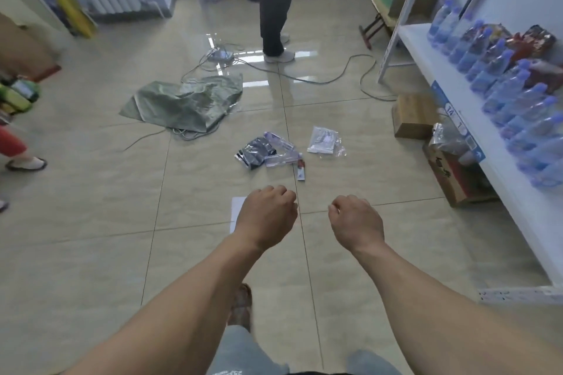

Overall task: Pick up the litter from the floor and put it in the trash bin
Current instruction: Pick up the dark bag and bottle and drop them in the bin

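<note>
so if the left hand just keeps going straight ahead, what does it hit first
Probably the small red-and-white wrapper, nearest piece of the litter pile ahead of the left hand; depth is hard to judge, and the floor between looks free.

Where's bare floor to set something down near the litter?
Bare tiles lie left of the dark wrapper, below the green sack, and right of the clear bag before the cardboard box. Crowded: the wrapper cluster, and cables behind.
</note>
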